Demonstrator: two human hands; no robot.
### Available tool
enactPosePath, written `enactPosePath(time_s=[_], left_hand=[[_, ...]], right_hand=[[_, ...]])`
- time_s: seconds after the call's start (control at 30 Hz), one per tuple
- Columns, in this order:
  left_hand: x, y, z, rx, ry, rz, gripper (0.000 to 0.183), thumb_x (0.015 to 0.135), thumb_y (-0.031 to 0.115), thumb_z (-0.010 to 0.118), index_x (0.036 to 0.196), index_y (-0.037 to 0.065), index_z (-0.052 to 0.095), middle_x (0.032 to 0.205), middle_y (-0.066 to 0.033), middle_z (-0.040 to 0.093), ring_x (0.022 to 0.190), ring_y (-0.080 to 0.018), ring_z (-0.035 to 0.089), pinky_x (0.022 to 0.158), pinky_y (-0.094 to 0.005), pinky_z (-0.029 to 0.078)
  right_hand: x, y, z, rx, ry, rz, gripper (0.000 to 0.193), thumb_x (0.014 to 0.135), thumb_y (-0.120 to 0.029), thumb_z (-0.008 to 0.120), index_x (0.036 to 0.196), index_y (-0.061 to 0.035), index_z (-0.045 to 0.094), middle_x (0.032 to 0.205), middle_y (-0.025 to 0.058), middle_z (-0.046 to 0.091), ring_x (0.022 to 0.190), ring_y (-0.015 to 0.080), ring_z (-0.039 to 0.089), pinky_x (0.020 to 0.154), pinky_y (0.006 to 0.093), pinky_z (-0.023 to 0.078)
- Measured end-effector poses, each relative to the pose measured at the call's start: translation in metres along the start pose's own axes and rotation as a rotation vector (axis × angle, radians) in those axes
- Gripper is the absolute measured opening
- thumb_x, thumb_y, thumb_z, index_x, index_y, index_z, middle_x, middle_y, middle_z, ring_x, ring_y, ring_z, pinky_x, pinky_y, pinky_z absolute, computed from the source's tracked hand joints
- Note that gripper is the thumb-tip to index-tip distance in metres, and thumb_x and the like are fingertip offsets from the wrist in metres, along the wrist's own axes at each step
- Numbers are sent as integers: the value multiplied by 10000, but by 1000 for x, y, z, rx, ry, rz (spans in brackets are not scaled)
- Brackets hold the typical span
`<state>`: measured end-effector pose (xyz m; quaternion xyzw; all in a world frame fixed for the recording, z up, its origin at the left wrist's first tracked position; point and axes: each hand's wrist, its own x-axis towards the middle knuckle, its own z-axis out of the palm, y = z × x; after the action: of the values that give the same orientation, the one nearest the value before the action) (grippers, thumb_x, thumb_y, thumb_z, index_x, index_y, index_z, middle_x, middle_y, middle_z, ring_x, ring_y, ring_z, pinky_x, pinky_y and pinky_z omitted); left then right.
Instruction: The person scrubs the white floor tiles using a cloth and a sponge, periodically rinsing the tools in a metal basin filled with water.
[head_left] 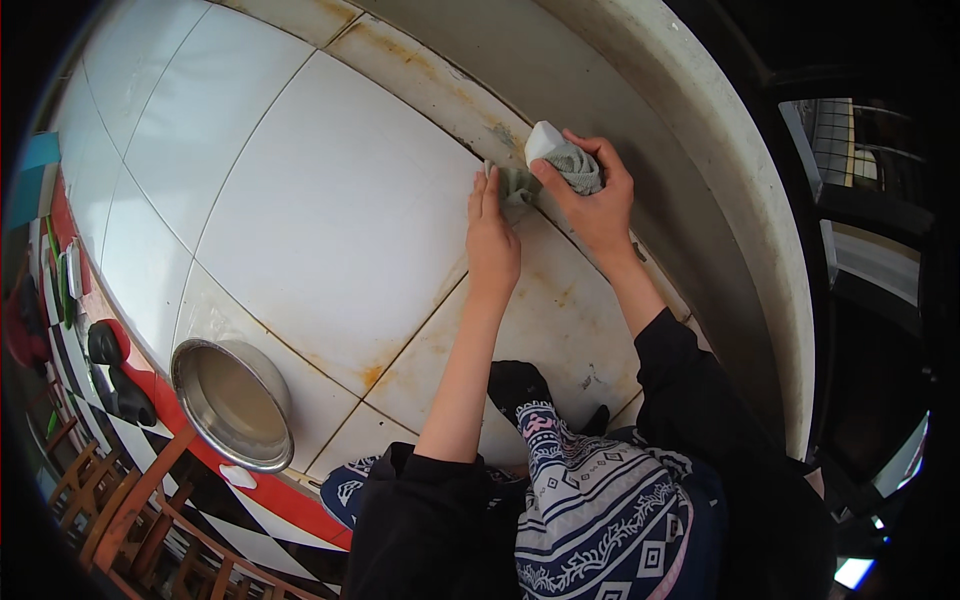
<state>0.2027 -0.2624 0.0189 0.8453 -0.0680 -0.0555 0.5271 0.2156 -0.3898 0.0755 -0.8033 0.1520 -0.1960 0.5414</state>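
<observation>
Nearest the camera: patterned navy-and-white trousers (590,510) and black sleeves, with one black-socked foot (520,385) planted on the white tiled floor (330,220). Both forearms reach up and away from the body. Left hand (492,240) lies flat, palm down on the tile, fingers straight and held together, fingertips touching the edge of a grey-green cloth (520,185). Right hand (590,195) is just beside it, curled around the bunched cloth and a white block (543,142), maybe a sponge or soap, can't tell which; thumb and fingers grip both. Cloth and block sit on the stained grout line where the floor tiles meet the grimy pale wall base (640,130). Rusty orange stains run along the tile joints near the hands. Well apart, lower left: a round metal basin (232,402) holding cloudy water stands on the floor near a red-bordered edge. Beyond it, wooden chairs (120,500) and dark shoes (115,375).
</observation>
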Motion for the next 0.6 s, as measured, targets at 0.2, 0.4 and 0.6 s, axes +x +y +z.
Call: enactPosePath(time_s=[0.2,0.4,0.6], left_hand=[[-33,-25,-54,125,242,-95,482,898,-70,366,1378,-26,357,1439,-236,343,1365,-377,283,1071,-428,314],[-47,-33,-23,559,259,-122,550,944,79,448,1413,-92,217,1487,-312,146,1386,-465,135,1110,-500,198],[-46,-16,26,561,245,-190,610,892,5,460,1427,-90,183,1510,-301,78,1399,-451,120,1122,-502,181]], right_hand=[[-4,-3,-3,2,11,13,420,697,-223,842,969,4,617,967,96,670,872,121,607,785,268,492],[-5,-6,7,29,-30,-8,420,705,-216,838,984,4,613,960,90,669,875,121,611,784,270,497],[-3,0,10,46,-60,24,422,705,-209,838,984,8,608,962,91,671,877,117,612,778,268,502]])
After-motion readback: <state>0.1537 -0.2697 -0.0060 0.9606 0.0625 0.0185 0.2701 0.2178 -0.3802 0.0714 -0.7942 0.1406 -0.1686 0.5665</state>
